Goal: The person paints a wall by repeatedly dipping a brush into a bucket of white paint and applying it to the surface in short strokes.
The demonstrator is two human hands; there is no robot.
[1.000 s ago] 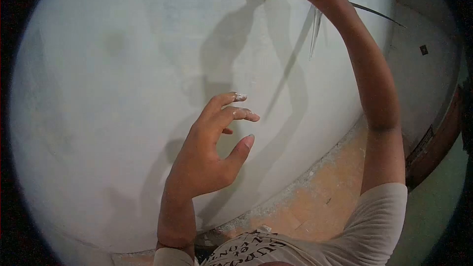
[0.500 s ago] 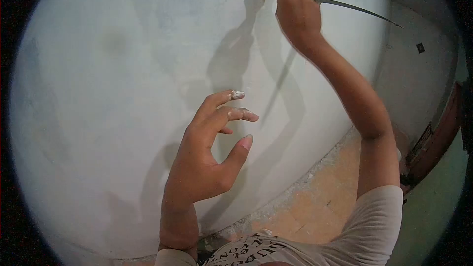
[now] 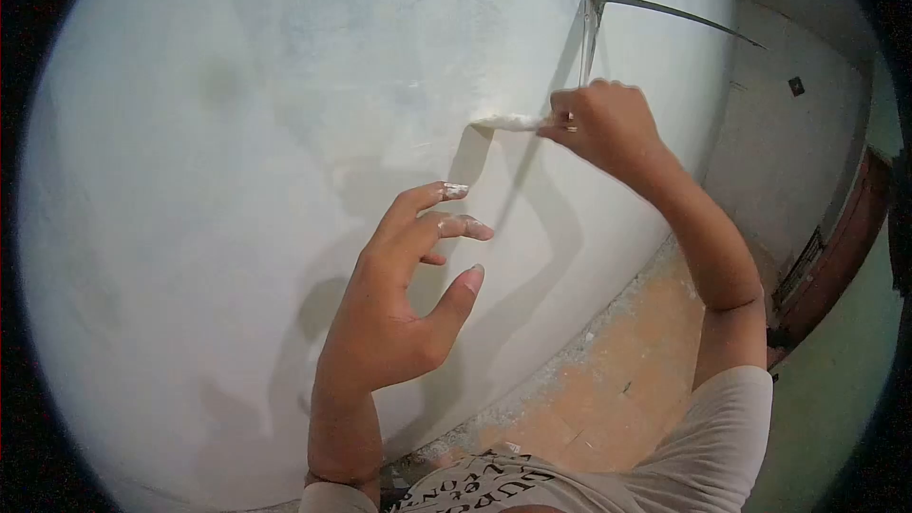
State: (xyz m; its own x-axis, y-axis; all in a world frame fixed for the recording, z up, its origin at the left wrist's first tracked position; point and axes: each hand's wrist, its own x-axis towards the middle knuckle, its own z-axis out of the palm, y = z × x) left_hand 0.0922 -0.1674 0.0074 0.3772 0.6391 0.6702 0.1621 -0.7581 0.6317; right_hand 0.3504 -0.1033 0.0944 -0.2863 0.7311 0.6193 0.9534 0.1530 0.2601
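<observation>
At the upper right of centre, my right hand is closed round the handle of a tool with a white-coated end, which reaches left against the pale wall. Just above that hand, a thin dark metal piece stands off the wall and bends out to the right. Lower and nearer the middle, my left hand holds nothing; its fingers are apart and curved, with white smears on the fingertips. Shadows of both arms fall across the wall.
Orange-brown floor with white debris runs along the foot of the wall at lower right. Farther right are a grey wall with a small dark box, a reddish-brown door frame and a green surface.
My right hand has moved down and slightly right with the tool, whose white end now lies nearly level. More of the metal piece's upright part shows. My left hand is nearly still.
</observation>
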